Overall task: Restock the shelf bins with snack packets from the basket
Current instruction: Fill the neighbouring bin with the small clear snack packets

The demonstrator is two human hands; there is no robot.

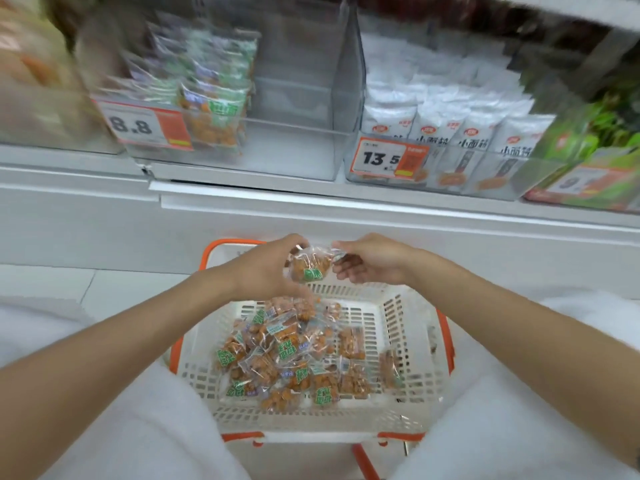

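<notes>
A white basket [408,344] with orange handles sits on the floor between my knees, holding several clear snack packets [287,355] of orange pieces with green labels. Above its far rim my left hand [266,268] and my right hand [370,261] hold one such packet [310,266] between them, each pinching a side. On the shelf above, a clear bin [294,157] tagged 8.8 holds the same packets [211,109] stacked at its left side; its right part is bare.
A neighbouring clear bin [485,188] tagged 13.5 is packed with white packets [450,133]. Green packs [595,140] fill a bin at far right. A white shelf ledge [311,206] juts out below the bins. White tiled floor lies left of the basket.
</notes>
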